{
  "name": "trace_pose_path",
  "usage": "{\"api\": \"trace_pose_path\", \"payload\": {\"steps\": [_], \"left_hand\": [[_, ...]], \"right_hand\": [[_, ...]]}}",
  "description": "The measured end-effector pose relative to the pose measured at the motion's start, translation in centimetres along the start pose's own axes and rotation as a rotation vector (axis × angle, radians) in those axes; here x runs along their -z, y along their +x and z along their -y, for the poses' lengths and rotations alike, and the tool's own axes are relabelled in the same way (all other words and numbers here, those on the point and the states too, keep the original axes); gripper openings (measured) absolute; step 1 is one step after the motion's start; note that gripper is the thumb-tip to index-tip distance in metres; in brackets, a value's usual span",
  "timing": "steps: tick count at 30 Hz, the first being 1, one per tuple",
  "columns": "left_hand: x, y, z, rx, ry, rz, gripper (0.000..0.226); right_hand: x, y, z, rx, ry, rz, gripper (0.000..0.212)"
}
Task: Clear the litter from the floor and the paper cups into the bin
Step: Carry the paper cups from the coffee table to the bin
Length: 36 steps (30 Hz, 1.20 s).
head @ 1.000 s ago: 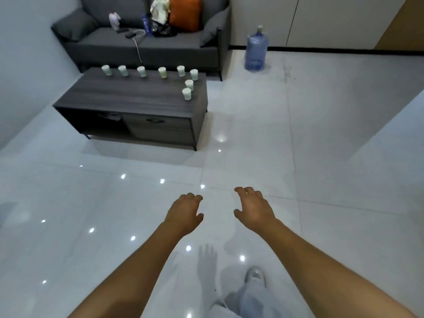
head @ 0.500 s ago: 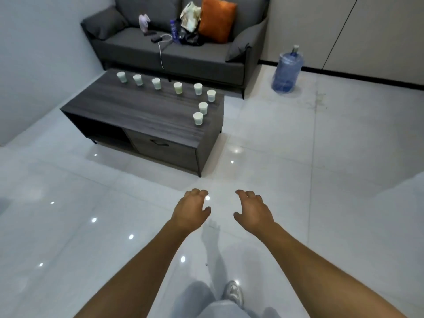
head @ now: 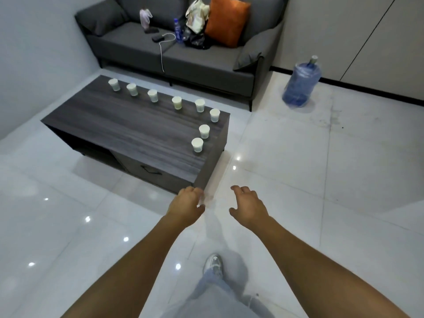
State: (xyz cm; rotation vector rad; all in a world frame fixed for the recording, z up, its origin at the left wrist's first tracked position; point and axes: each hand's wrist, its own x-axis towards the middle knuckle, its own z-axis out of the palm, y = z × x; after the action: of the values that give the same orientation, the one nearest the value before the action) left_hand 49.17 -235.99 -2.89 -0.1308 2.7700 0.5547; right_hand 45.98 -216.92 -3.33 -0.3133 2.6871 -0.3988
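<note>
Below the near corner of the coffee table (head: 128, 125), both bare forearms reach forward over the glossy white tiled floor (head: 321, 180), palms down. At about 11 o'clock from the frame's lower middle, the left hand (head: 187, 206) hangs with its fingers loosely curled and thumb out to the side, holding nothing; its knuckles overlap the table's corner in the view, though whether they touch it cannot be told. Just beside it, toward 1 o'clock, the right hand (head: 249, 208) is spread a little wider, fingers relaxed and bent downward, also empty. Eight paper cups (head: 197, 145) stand upright on the dark wood tabletop, well apart from both hands: six in a row along the far edge from 10 o'clock toward 12, then two more down the right end, the nearest one at 12 o'clock from the left hand. Farther off, at 12 o'clock, a grey sofa (head: 202, 60) carries an orange cushion (head: 226, 20) and bags. At 2 o'clock a blue water jug (head: 301, 82) stands on the floor. A grey trouser leg and white shoe (head: 213, 263) show at 6 o'clock.
</note>
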Motion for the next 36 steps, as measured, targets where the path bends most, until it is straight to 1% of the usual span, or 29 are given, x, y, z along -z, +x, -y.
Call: {"api": "trace_pose_path", "payload": {"steps": [2,6,14,17,21,26,31,36], "left_hand": [[1.8,3.6,0.0,-0.001,0.021,0.01,0.043],[4.3,9.3,0.1,0.054,0.016,0.03,0.04],[6.7,22.1,-0.1,0.147,-0.046,0.075,0.047],[7.6,27.4,-0.5,0.192,-0.067,0.065,0.049],[8.8,33.3,-0.7,0.28,-0.104,0.041,0.046],[9.1,37.4,0.3,0.394,-0.178,0.04,0.05],[8.4,40.4,2.9,0.503,-0.215,0.078,0.047],[7.5,43.8,5.4,0.552,-0.244,0.126,0.046]], "right_hand": [[1.5,3.6,0.3,0.007,-0.001,-0.005,0.064],[3.9,9.5,0.5,0.014,0.003,0.02,0.063],[9.0,23.0,-1.3,0.054,-0.045,0.069,0.061],[11.0,28.7,-2.2,0.096,-0.061,0.096,0.062],[13.7,35.9,-2.8,0.148,-0.095,0.158,0.063],[15.3,43.1,-1.7,0.223,-0.172,0.235,0.056],[14.9,49.5,0.7,0.293,-0.226,0.315,0.057],[13.3,54.7,2.8,0.332,-0.271,0.381,0.059]]}}
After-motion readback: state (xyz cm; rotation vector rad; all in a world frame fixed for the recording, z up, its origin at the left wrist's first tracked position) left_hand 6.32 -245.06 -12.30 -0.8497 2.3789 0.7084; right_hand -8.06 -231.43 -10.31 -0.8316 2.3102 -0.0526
